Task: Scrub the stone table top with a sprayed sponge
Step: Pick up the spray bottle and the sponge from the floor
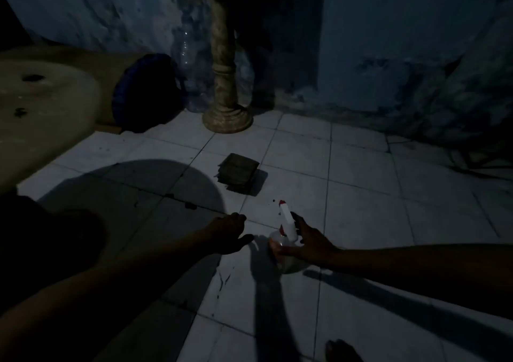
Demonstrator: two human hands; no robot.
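The scene is dim. A square green sponge lies on the white tiled floor ahead of me. A clear spray bottle with a white and red nozzle stands on the floor, and my right hand wraps its neck from the right. My left hand hovers just left of the bottle, fingers spread, holding nothing. The round stone table top fills the left edge of the view, with dark spots on it.
A stone pedestal column stands at the back by the blue wall. A dark round cushion and a clear plastic bottle sit between it and the table. A foot shows at the bottom edge.
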